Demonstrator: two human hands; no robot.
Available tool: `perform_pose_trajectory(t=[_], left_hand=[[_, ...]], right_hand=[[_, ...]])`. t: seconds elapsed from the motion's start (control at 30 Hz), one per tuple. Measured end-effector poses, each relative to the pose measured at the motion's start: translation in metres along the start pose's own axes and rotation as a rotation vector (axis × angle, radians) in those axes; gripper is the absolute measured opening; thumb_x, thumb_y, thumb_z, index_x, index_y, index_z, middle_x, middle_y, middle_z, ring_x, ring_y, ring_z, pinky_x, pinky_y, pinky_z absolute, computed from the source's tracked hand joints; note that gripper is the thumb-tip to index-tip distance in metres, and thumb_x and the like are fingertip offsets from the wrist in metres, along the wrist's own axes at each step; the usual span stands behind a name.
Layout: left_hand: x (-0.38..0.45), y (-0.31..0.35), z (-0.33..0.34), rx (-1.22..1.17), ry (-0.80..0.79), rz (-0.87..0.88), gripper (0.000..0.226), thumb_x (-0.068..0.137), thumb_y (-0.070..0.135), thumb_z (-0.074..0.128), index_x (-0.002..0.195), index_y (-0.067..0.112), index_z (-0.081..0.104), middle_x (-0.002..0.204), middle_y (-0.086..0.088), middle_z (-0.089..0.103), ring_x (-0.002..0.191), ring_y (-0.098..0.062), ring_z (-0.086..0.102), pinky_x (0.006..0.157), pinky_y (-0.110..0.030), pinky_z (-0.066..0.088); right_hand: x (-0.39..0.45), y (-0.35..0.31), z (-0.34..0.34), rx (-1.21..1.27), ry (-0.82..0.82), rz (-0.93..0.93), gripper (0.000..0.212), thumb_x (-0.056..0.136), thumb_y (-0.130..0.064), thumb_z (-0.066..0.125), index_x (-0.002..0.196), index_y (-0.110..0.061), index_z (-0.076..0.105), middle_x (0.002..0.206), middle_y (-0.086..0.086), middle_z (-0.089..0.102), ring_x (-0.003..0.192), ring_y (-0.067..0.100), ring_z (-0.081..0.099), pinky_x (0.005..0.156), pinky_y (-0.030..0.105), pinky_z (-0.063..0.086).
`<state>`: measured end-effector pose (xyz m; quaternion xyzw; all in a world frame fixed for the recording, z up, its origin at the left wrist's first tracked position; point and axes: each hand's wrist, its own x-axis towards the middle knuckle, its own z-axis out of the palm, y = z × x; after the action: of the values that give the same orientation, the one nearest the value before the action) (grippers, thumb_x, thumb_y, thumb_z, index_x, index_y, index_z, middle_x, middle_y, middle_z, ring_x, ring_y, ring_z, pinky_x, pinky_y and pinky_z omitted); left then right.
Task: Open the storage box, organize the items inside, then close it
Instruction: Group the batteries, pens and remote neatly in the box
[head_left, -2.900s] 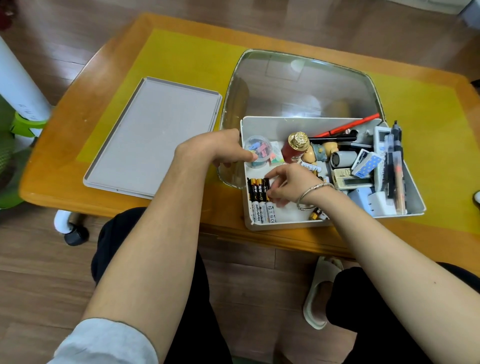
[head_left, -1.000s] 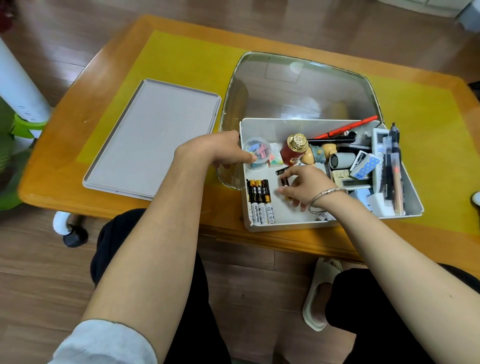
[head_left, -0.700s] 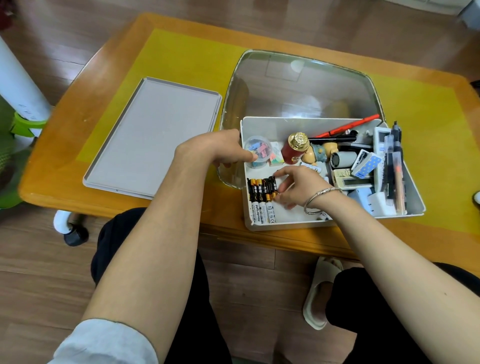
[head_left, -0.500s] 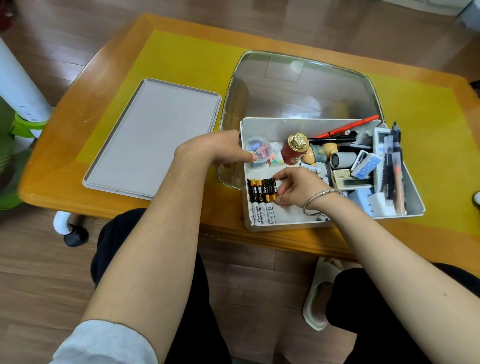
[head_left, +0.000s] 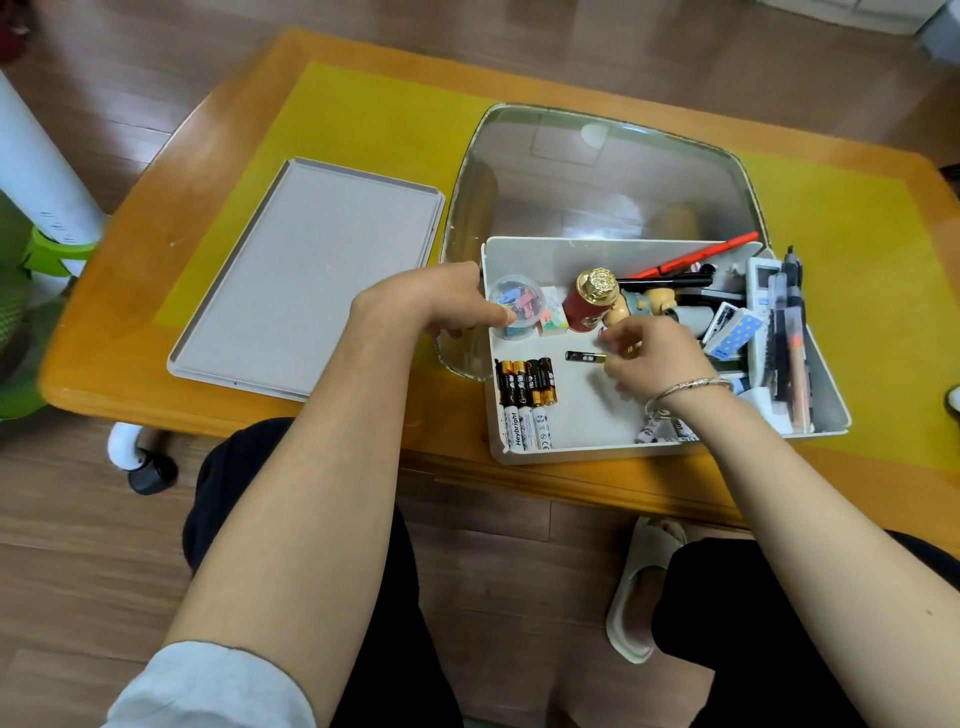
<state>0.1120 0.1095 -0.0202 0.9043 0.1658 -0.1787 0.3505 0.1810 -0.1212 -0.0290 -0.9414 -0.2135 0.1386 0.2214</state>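
1 storage box (head_left: 566, 244); 1 lid (head_left: 306, 275); 2 hands (head_left: 431, 301)

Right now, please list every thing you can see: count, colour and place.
storage box: 1, white, table's near edge, open
lid: 1, grey, left of box
row of batteries: 4, black-gold, box's near-left corner
white batteries: about 3, under that row
loose battery: 1, black, box floor
clip cup: 1, clear, far-left corner
red bottle: 1, gold cap
red pen: 1, far wall
table: 1, orange-yellow
left hand: holds box's left wall
right hand: inside box; grip unclear
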Motion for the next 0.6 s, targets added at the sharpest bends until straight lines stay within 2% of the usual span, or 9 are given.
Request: perform_pose_trajectory(t=[0.03,0.1,0.23,0.37,0.5,0.6], left_hand=[[0.000,0.000,0.000,0.002,0.001,0.001,0.057,0.085,0.050,0.062,0.132,0.024,0.043,0.085,0.011,0.052,0.086,-0.017,0.064,0.064,-0.029,0.055],[0.000,-0.001,0.000,0.004,-0.001,-0.003,0.056,0.085,0.050,0.062,0.131,0.024,0.044,0.086,0.010,0.053,0.089,-0.018,0.065,0.067,-0.030,0.055],[-0.001,0.001,0.000,0.004,-0.011,-0.006,0.055,0.086,0.050,0.062,0.130,0.022,0.044,0.086,0.009,0.053,0.089,-0.018,0.065,0.067,-0.031,0.055],[-0.002,0.001,-0.001,-0.004,-0.003,-0.003,0.052,0.086,0.048,0.062,0.129,0.023,0.045,0.086,0.012,0.051,0.083,-0.015,0.063,0.064,-0.028,0.054],[-0.003,0.002,-0.001,-0.010,-0.008,0.004,0.052,0.087,0.047,0.062,0.129,0.023,0.046,0.088,0.009,0.055,0.091,-0.020,0.065,0.071,-0.034,0.056],[-0.004,0.002,-0.001,-0.016,-0.007,0.007,0.053,0.087,0.046,0.062,0.131,0.023,0.045,0.088,0.010,0.053,0.090,-0.019,0.064,0.069,-0.032,0.055]], right_hand=[[0.003,0.002,-0.002,-0.083,0.078,-0.010,0.022,0.079,-0.005,0.061,0.099,-0.009,0.069,0.096,0.011,0.069,0.084,0.028,0.062,0.072,0.025,0.049],[0.008,0.004,-0.004,-0.275,0.134,-0.028,0.022,0.082,-0.006,0.056,0.099,-0.007,0.068,0.098,0.019,0.067,0.095,0.038,0.058,0.078,0.034,0.046],[0.014,0.002,0.005,-0.499,0.081,-0.016,0.025,0.083,-0.001,0.049,0.103,-0.007,0.063,0.100,0.022,0.062,0.095,0.041,0.058,0.072,0.037,0.044],[0.017,0.004,0.011,-0.571,0.096,-0.029,0.033,0.081,0.004,0.051,0.111,-0.008,0.059,0.105,0.020,0.058,0.095,0.041,0.059,0.068,0.036,0.042],[0.017,0.005,0.013,-0.605,0.071,-0.012,0.033,0.086,-0.001,0.051,0.117,-0.009,0.057,0.102,0.023,0.061,0.096,0.042,0.060,0.073,0.040,0.047],[0.014,0.000,0.007,-0.521,0.133,-0.044,0.016,0.086,-0.012,0.054,0.099,-0.007,0.063,0.093,0.022,0.063,0.090,0.040,0.058,0.070,0.037,0.045]])
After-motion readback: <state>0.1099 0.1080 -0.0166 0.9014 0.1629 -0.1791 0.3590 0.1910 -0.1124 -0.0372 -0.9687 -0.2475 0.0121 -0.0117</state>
